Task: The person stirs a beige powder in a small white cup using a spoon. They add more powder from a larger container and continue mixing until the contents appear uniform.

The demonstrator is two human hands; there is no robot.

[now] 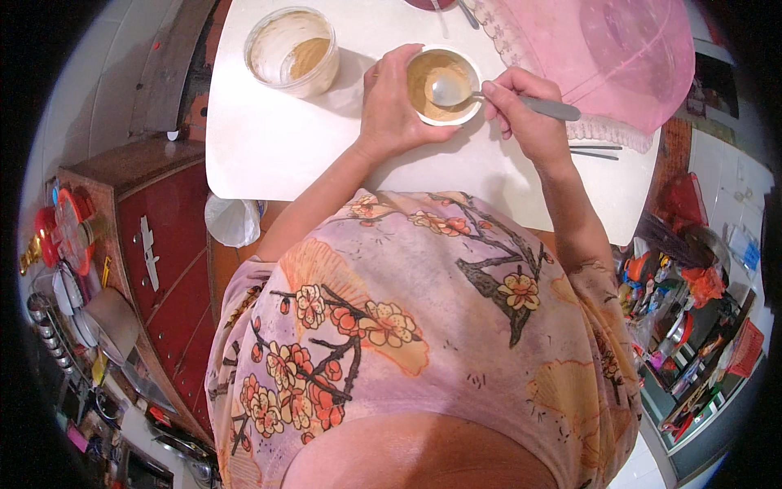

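My left hand (391, 104) is wrapped around the left side of a small white cup (467, 116) on the white table. Tan powder (427, 70) lines the inside of the cup. In my right hand (528, 113) is the grey handle of a metal spoon (550, 107); its bowl rests inside the cup at the powder. To the left of my left hand stands a larger clear plastic tub (321, 82) with similar tan powder at its bottom and traces on its wall.
A pink mesh food cover (635, 55) with a lace edge lies at the right of the white table (275, 153). Chopsticks (595, 153) stick out below it. A utensil handle (468, 13) lies at the far edge. A red-fronted cabinet (165, 244) stands left, beside a white bin (231, 221).
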